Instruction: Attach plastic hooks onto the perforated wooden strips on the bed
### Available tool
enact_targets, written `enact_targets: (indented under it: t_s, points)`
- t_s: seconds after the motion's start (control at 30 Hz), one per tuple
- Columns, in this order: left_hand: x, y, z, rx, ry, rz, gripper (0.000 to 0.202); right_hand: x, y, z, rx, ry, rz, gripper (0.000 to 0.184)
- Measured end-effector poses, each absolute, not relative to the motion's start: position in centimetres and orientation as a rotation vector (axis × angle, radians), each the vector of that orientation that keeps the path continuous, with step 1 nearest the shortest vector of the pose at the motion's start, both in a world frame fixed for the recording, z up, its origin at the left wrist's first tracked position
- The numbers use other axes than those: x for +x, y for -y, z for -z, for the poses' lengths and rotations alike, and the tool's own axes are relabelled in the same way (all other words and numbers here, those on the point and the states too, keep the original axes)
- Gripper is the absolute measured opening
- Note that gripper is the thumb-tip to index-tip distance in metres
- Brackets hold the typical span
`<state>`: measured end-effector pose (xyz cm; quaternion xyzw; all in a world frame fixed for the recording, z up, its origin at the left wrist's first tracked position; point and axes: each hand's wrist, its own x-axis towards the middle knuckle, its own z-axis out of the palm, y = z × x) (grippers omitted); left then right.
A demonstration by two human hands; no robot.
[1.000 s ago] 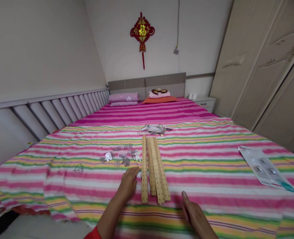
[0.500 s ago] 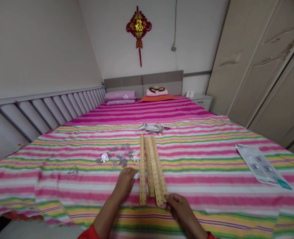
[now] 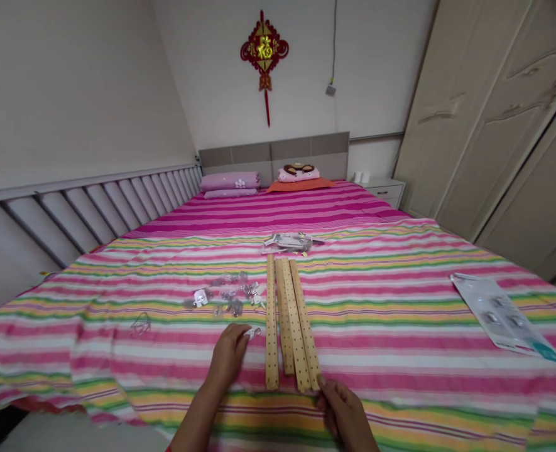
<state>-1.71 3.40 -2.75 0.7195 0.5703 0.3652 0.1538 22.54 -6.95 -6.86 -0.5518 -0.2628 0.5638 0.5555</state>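
Several long, flat wooden strips with rows of small holes lie lengthwise on the striped bedspread. My right hand (image 3: 343, 405) pinches the near corner of the rightmost wooden strip (image 3: 305, 323). One strip (image 3: 271, 320) lies apart on the left. Beside it, my left hand (image 3: 230, 351) is closed on a small white and silver piece (image 3: 252, 333) that sticks out past the fingertips. Beyond that hand lies a scatter of small clear packets and metal parts (image 3: 233, 295), too small to make out singly.
A clear plastic package (image 3: 289, 242) of parts lies beyond the strips. On the right rests a blister pack (image 3: 504, 317) with round metal pieces. A thin clear scrap (image 3: 141, 323) lies at left. A slatted rail (image 3: 93, 213) runs along the left side.
My left hand has drawn back slightly towards me and left, showing more of the small piece. The near end of the rightmost strip has shifted right with my right hand.
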Motion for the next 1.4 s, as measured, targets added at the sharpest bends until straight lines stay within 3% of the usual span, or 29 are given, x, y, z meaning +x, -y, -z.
enact_targets:
  t_s: [0.17,0.5,0.67,0.83,1.17,1.3,1.4]
  points:
    - [-0.1,-1.1,1.3,1.600,-1.580,-1.268,0.031,24.5,7.3,4.9,-1.263,0.828,-1.076,0.042]
    - [8.2,3.6,-0.9,0.923,-1.148,-1.075,0.045,23.0,6.1,1.8,-1.114,0.893,-1.215,0.046]
    - [9.9,3.8,0.8,0.847,-1.116,-1.042,0.051,23.7,6.2,1.2,-1.112,1.063,-1.065,0.037]
    - [10.6,4.0,1.8,0.854,-1.096,-1.044,0.044,24.5,5.8,1.2,-1.078,1.123,-1.049,0.025]
    - [10.6,4.3,3.5,0.941,-1.175,-1.028,0.037,24.9,4.2,1.9,-1.085,0.928,-1.361,0.041]
    - [10.6,4.3,2.6,0.976,-1.174,-1.016,0.035,25.3,4.2,1.7,-1.035,0.968,-1.432,0.058]
    - [10.4,4.2,0.6,1.065,-1.136,-0.972,0.030,25.7,4.5,1.1,-1.047,1.092,-1.446,0.045]
